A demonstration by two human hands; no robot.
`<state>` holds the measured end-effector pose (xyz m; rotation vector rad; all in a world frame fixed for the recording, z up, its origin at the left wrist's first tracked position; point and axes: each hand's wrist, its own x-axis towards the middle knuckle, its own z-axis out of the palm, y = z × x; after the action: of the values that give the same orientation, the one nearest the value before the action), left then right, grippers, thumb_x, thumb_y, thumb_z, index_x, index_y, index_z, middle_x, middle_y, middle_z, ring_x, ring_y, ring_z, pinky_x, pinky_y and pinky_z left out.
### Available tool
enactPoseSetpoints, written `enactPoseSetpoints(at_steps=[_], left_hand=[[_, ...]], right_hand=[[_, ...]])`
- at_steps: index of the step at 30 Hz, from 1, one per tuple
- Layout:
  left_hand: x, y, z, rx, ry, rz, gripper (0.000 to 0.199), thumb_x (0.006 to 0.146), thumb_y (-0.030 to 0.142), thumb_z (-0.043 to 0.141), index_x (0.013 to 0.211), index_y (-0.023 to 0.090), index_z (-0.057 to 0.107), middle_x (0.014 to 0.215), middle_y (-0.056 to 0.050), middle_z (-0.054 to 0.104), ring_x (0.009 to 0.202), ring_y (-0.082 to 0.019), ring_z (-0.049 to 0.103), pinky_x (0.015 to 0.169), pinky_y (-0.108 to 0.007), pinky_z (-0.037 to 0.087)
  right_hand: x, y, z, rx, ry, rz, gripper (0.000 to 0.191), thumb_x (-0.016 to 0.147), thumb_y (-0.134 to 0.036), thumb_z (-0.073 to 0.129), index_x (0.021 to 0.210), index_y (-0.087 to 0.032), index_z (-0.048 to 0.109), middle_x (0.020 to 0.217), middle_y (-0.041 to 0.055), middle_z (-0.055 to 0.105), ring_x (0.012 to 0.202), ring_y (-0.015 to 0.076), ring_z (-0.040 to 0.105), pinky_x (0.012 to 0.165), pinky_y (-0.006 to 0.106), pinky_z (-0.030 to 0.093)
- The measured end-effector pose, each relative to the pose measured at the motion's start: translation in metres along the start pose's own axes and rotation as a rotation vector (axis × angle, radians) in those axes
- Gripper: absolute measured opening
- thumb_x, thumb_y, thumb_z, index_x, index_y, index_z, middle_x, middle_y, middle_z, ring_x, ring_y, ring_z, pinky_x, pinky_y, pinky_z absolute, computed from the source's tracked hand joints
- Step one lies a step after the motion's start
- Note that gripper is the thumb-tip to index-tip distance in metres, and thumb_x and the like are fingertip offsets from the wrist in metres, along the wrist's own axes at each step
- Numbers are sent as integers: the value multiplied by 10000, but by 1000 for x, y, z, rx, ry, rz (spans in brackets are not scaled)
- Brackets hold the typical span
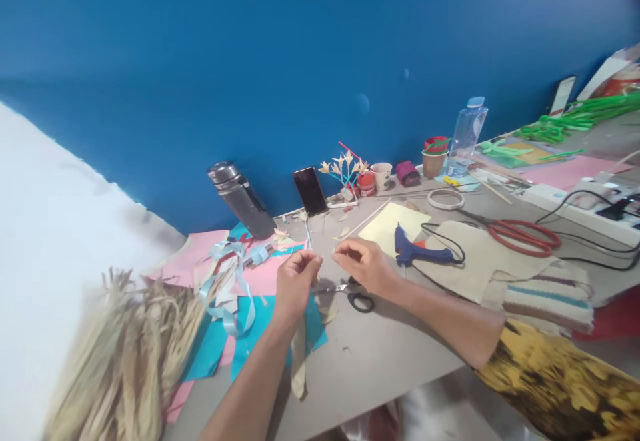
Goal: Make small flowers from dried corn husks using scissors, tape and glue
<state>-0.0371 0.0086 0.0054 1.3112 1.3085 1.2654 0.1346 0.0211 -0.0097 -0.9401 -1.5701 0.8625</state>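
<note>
My left hand is closed in a pinch over the middle of the table, around the lower end of a thin pale blue stem with a small cream husk flower on top. To its right, my right hand is also pinched; whatever its fingertips hold, if anything, is too small to name. The two hands are a short gap apart. Black-handled scissors lie just beneath my right hand. A strip of dried husk lies below my left wrist.
Dried husks fill the left side beside blue ribbon. Behind stand a flask, a phone and husk flowers. At right are a blue glue gun, red-handled scissors and a power strip.
</note>
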Motion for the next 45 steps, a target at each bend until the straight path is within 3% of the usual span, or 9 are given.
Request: enactPoseSetpoints(at_steps=[4, 13, 19, 21, 24, 27, 36, 41, 45], left_hand=[[-5, 0, 6, -184, -107, -194, 299, 688, 392, 772, 637, 154, 598, 573, 33, 502, 498, -78, 445, 491, -213, 345], [-5, 0, 6, -287, -77, -348, 256, 618, 304, 782, 668, 152, 582, 597, 31, 521, 513, -70, 472, 490, -185, 371], [3, -7, 2, -252, -23, -360, 217, 594, 281, 756, 670, 151, 600, 565, 14, 546, 483, -81, 478, 458, -198, 364], [5, -8, 2, -268, -19, -345, 230, 580, 281, 773, 676, 144, 615, 604, -10, 592, 488, -80, 490, 455, -199, 363], [6, -11, 1, -283, -17, -331, 245, 580, 292, 786, 686, 134, 631, 651, -35, 631, 486, -75, 497, 456, -203, 371], [8, -15, 1, -300, -11, -333, 246, 585, 296, 781, 682, 135, 622, 650, -37, 637, 468, -69, 485, 447, -197, 360], [12, -20, -1, -309, -13, -287, 243, 582, 295, 774, 671, 131, 619, 617, -35, 634, 441, -61, 477, 430, -182, 347], [11, -23, 0, -361, -23, -255, 265, 570, 314, 792, 650, 127, 622, 602, -36, 633, 427, -65, 474, 415, -191, 362], [11, -24, 2, -379, -39, -239, 256, 578, 306, 798, 660, 125, 636, 635, -52, 664, 440, -71, 501, 425, -194, 387]], right_hand=[[-5, 4, -1, -357, -54, -279, 190, 930, -291, 566, 859, -239, 735, 837, 83, 697, 796, 212, 603, 729, 320, 423], [-10, -6, -6, -618, -264, -440, 260, 968, -221, 492, 903, -234, 743, 917, 105, 719, 863, 257, 632, 750, 354, 455], [32, -12, -32, -802, -126, -98, 244, 981, -252, 481, 967, -220, 723, 1004, 93, 732, 954, 237, 651, 821, 316, 450], [60, -13, -39, -999, -219, 184, 236, 978, -271, 490, 1036, -224, 714, 1098, 102, 727, 1026, 262, 654, 875, 345, 450], [98, -9, -36, -1080, -277, 309, 218, 950, -259, 564, 1055, -141, 713, 1123, 189, 709, 1093, 329, 647, 905, 401, 468], [120, 4, -22, -1114, -374, 381, 275, 932, -304, 648, 1153, -140, 662, 1169, 141, 676, 1068, 277, 652, 902, 421, 522], [126, 23, -13, -1063, -421, 420, 350, 963, -345, 618, 1262, -166, 588, 1260, 102, 611, 1064, 235, 639, 887, 442, 559], [102, 9, -30, -903, -355, 258, 162, 887, -266, 656, 960, -146, 738, 928, 50, 743, 888, 200, 686, 763, 264, 511], [70, 7, -33, -779, -364, 214, 150, 822, -217, 654, 903, -160, 766, 813, 32, 759, 712, 165, 673, 612, 230, 454]])
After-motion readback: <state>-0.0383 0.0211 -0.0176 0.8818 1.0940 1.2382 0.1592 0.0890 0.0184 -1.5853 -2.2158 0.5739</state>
